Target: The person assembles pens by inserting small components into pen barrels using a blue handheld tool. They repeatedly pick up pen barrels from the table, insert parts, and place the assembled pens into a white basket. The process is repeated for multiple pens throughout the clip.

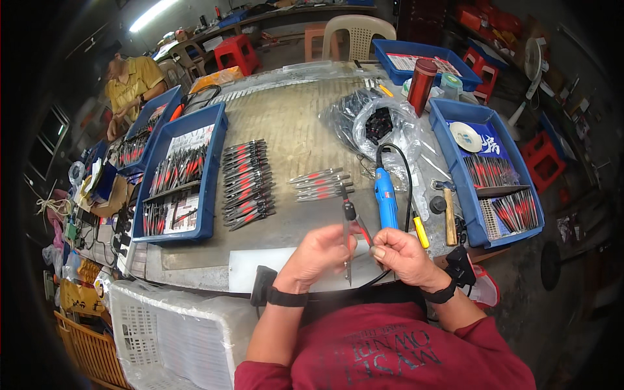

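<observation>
Metal compass (350, 212), smooth plastic tray (174, 238), wooden hammer handle (450, 218)

A slim, dark compass-like tool (350, 211), held upright with its two legs apart.
I see its joint near the top; one leg goes almost straight down at the blurred left hand (320, 252), the other, partly red, slants to the right hand (404, 258), which pinches it.
</observation>
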Available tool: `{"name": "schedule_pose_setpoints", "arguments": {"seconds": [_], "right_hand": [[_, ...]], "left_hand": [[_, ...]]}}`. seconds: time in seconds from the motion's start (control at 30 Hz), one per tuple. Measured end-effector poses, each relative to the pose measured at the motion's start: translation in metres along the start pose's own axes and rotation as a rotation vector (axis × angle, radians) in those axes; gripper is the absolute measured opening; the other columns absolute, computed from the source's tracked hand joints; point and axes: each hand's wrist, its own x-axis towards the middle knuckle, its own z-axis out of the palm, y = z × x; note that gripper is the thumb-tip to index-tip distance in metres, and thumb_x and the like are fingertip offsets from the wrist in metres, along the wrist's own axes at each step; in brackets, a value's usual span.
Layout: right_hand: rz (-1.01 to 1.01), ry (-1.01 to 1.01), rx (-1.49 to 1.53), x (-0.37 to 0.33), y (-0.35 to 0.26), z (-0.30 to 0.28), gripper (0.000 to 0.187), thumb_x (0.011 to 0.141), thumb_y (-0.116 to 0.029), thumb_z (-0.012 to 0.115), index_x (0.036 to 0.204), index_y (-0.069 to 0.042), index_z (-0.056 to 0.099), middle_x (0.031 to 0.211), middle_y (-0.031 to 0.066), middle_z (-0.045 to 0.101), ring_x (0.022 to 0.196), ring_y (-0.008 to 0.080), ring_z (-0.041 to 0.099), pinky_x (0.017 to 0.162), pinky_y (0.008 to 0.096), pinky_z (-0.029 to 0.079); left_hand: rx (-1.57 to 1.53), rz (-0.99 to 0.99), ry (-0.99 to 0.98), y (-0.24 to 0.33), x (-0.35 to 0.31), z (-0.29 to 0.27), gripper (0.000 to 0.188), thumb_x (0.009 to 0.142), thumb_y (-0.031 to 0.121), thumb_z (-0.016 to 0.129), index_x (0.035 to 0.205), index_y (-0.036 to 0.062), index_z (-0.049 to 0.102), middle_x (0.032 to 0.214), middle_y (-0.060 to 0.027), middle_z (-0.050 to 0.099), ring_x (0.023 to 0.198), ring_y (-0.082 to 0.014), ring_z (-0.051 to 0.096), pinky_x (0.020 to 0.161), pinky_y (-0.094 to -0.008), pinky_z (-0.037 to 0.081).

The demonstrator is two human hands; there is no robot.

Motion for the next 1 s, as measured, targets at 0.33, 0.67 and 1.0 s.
{"name": "schedule_pose_setpoints", "arguments": {"seconds": [0.33, 0.67, 1.0], "right_hand": [[0.151, -0.003, 0.206, 0.000, 0.013, 0.011, 0.014, 0.091, -0.018, 0.054, 0.091, -0.005, 0.053, 0.073, -0.0017, 0.053, 0.060, 0.0036, 0.045, 0.053, 0.0165, 0.037], [0.151, 0.003, 0.234, 0.002, 0.024, 0.016, 0.021, 0.090, -0.014, 0.055, 0.107, -0.003, 0.056, 0.086, -0.0030, 0.057, 0.073, 0.0023, 0.050, 0.063, 0.0179, 0.041], [0.011, 0.327, -0.199, 0.017, 0.029, -0.017, 0.021, 0.086, -0.014, 0.058, 0.099, 0.002, 0.055, 0.090, 0.0057, 0.060, 0.081, 0.0118, 0.056, 0.072, 0.0261, 0.045]], "left_hand": [[-0.136, -0.041, -0.061, -0.008, 0.004, 0.002, 0.054, 0.074, 0.031, 0.073, 0.111, -0.0029, 0.053, 0.079, 0.0016, 0.050, 0.066, -0.0087, 0.043, 0.057, -0.0220, 0.035], [-0.141, -0.039, -0.011, -0.013, 0.008, -0.001, 0.031, 0.073, 0.026, 0.075, 0.090, 0.0038, 0.064, 0.074, 0.0018, 0.059, 0.063, -0.0071, 0.052, 0.055, -0.0192, 0.039], [0.274, 0.082, 0.244, -0.010, 0.021, -0.035, 0.020, 0.091, 0.020, 0.053, 0.096, 0.0020, 0.060, 0.083, -0.0032, 0.061, 0.076, -0.0121, 0.059, 0.068, -0.0256, 0.048]]}}
